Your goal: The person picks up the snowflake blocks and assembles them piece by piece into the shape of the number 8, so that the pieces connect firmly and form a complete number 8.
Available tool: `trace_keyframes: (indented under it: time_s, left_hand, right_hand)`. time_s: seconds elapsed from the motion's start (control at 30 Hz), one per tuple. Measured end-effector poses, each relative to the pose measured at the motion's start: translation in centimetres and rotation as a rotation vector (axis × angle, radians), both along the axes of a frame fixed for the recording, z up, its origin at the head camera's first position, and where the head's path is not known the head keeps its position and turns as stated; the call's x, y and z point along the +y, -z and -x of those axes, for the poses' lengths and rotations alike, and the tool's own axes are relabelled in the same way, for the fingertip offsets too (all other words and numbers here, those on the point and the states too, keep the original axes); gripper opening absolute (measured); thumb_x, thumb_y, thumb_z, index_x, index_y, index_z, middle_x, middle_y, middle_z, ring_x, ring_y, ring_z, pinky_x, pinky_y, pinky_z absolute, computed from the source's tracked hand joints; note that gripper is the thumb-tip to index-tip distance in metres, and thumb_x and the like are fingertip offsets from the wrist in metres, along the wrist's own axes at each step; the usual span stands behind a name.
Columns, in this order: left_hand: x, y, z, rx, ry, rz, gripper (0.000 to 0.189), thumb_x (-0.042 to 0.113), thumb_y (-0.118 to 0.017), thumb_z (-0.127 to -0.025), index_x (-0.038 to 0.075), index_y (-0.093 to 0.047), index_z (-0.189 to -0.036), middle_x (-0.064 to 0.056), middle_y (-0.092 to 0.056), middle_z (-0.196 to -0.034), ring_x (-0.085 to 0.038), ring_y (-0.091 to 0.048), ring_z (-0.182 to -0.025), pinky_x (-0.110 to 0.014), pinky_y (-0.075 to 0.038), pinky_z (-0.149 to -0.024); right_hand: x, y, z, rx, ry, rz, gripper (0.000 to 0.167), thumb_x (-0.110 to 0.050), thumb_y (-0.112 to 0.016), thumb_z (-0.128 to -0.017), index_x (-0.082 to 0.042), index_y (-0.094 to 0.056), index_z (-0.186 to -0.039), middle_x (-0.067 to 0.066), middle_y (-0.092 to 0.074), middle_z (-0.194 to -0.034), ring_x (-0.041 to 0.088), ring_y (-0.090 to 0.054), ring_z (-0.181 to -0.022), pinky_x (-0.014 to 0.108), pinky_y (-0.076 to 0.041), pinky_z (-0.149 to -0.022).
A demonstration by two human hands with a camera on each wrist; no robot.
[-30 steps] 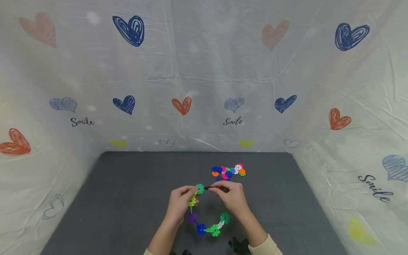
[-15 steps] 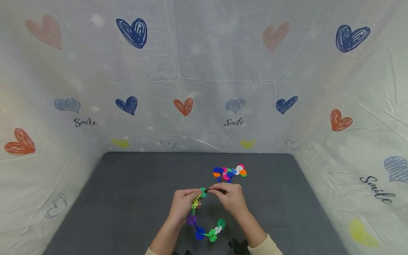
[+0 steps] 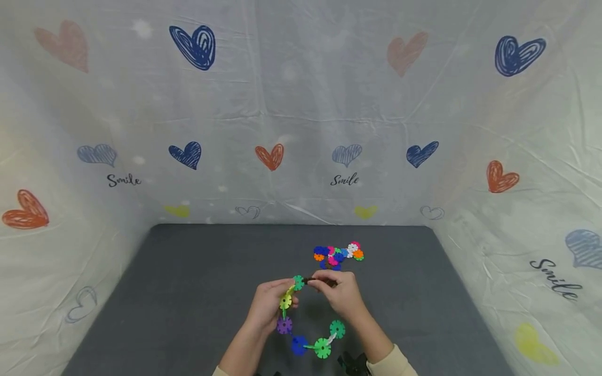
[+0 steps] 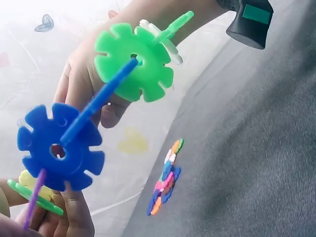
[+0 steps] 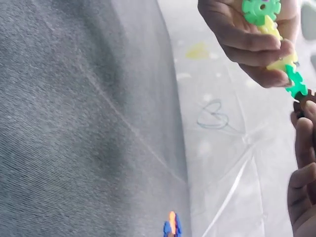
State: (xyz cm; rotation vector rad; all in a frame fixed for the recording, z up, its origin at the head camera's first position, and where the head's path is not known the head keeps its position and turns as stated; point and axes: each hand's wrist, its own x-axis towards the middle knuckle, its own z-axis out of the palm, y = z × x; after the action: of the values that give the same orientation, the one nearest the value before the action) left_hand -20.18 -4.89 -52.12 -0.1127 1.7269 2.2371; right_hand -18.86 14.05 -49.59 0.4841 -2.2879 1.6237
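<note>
My left hand [image 3: 267, 305] grips a chain of interlocking flower-shaped plastic discs close to its upper end, around the yellow disc [image 3: 286, 301]. A teal disc [image 3: 298, 282] sticks out past the left thumb. With thumb and fingers, my right hand [image 3: 343, 293] pinches a dark brown disc [image 5: 310, 95], whose edge meets the teal one. Below the left hand the chain hangs in a curve: a purple disc [image 3: 284, 325], a blue disc [image 4: 61, 146], a bright green disc [image 4: 134, 61], a white one seen edge-on, and a green end disc [image 3: 337, 329].
Behind the hands, a joined cluster of multicoloured discs [image 3: 336, 255] lies on the dark grey table [image 3: 202, 292]. A white cloth [image 3: 301, 104] printed with hearts hangs around the back and sides. Black wrist gear [image 3: 354, 363] sits near the right sleeve.
Both hands have shifted slightly toward me and right, staying together. The brown disc stays at the teal disc's edge. The chain's hanging end swung left, then back to the right.
</note>
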Motion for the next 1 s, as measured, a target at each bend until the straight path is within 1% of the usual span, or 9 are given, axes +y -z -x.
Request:
trace_keyframes:
  time_s: [0.13,0.23,0.37,0.47,0.6,0.7,0.87,0.93,1.0]
  left_hand:
    - [0.1,-0.2,-0.1,0.016,-0.006,0.024,0.038,0.015,-0.063,-0.099,-0.016,-0.063,-0.121,-0.006,-0.071,-0.084,-0.007,-0.064,-0.058,-0.024,-0.058,-0.06]
    - [0.1,-0.4,-0.2,0.029,-0.015,0.046,0.037,0.017,-0.064,-0.099,-0.016,-0.066,-0.118,-0.005,-0.072,-0.082,-0.008,-0.064,-0.057,-0.025,-0.058,-0.059]
    - [-0.1,-0.4,-0.3,0.024,-0.005,0.04,0.039,0.018,-0.064,-0.099,-0.016,-0.065,-0.119,-0.004,-0.072,-0.083,-0.008,-0.064,-0.057,-0.025,-0.058,-0.058]
    - [-0.2,-0.3,-0.3,0.011,0.002,0.031,0.04,0.017,-0.064,-0.099,-0.016,-0.064,-0.121,-0.006,-0.072,-0.084,-0.008,-0.064,-0.057,-0.025,-0.058,-0.059]
    - [-0.2,-0.1,-0.4,-0.017,0.005,0.018,0.04,0.016,-0.063,-0.099,-0.017,-0.062,-0.122,-0.007,-0.071,-0.084,-0.008,-0.064,-0.058,-0.025,-0.058,-0.059]
    - [0.0,-0.1,-0.5,-0.036,0.013,-0.011,0.041,0.014,-0.063,-0.099,-0.018,-0.06,-0.124,-0.008,-0.071,-0.085,-0.007,-0.065,-0.059,-0.024,-0.058,-0.06]
    - [0.3,-0.2,-0.7,-0.046,-0.029,-0.07,0.043,0.014,-0.063,-0.099,-0.02,-0.058,-0.125,-0.008,-0.071,-0.083,-0.006,-0.063,-0.058,-0.023,-0.057,-0.06]
    - [0.3,-0.4,-0.7,-0.048,-0.035,-0.081,0.043,0.015,-0.063,-0.099,-0.019,-0.058,-0.125,-0.007,-0.07,-0.083,-0.006,-0.063,-0.059,-0.023,-0.057,-0.06]
    - [0.2,-0.5,-0.6,-0.044,-0.023,-0.085,0.042,0.015,-0.063,-0.099,-0.019,-0.059,-0.124,-0.006,-0.069,-0.083,-0.007,-0.063,-0.059,-0.023,-0.057,-0.059]
  right_hand:
    - [-0.1,-0.1,-0.3,0.031,0.003,0.038,0.004,0.001,-0.076,-0.086,0.0,-0.074,-0.082,0.007,-0.071,-0.069,0.005,-0.061,-0.06,0.025,-0.047,-0.048]
    - [-0.2,0.1,-0.4,0.0,0.008,0.09,0.004,0.001,-0.076,-0.086,0.002,-0.074,-0.083,0.009,-0.071,-0.069,0.007,-0.063,-0.059,0.023,-0.044,-0.046]
    - [-0.1,0.3,-0.2,-0.062,-0.003,0.134,0.003,0.001,-0.076,-0.086,0.003,-0.074,-0.084,0.011,-0.071,-0.07,0.025,-0.067,-0.061,0.022,-0.042,-0.047]
    - [0.0,1.1,0.2,-0.068,-0.013,0.127,0.002,0.003,-0.076,-0.086,0.001,-0.075,-0.084,0.012,-0.072,-0.07,0.036,-0.066,-0.063,0.022,-0.042,-0.047]
    - [0.2,2.7,0.8,-0.013,-0.03,0.113,0.006,0.003,-0.077,-0.085,-0.002,-0.077,-0.085,0.01,-0.072,-0.07,0.028,-0.066,-0.06,0.024,-0.043,-0.045]
    - [0.2,3.4,1.0,0.009,-0.043,0.139,0.006,0.002,-0.077,-0.085,-0.004,-0.077,-0.086,0.008,-0.073,-0.071,0.023,-0.068,-0.061,0.026,-0.05,-0.049]
    - [0.0,3.4,1.3,-0.054,-0.074,0.173,0.002,-0.005,-0.076,-0.088,-0.006,-0.077,-0.09,0.013,-0.073,-0.076,0.031,-0.07,-0.068,0.032,-0.06,-0.066]
    - [0.1,3.1,1.2,-0.069,-0.08,0.151,0.003,-0.006,-0.075,-0.089,-0.004,-0.077,-0.09,0.016,-0.073,-0.076,0.031,-0.07,-0.068,0.032,-0.059,-0.065]
    - [0.1,2.4,1.0,-0.041,-0.081,0.104,0.003,-0.003,-0.075,-0.089,-0.002,-0.077,-0.09,0.016,-0.074,-0.076,0.027,-0.07,-0.066,0.031,-0.058,-0.062]
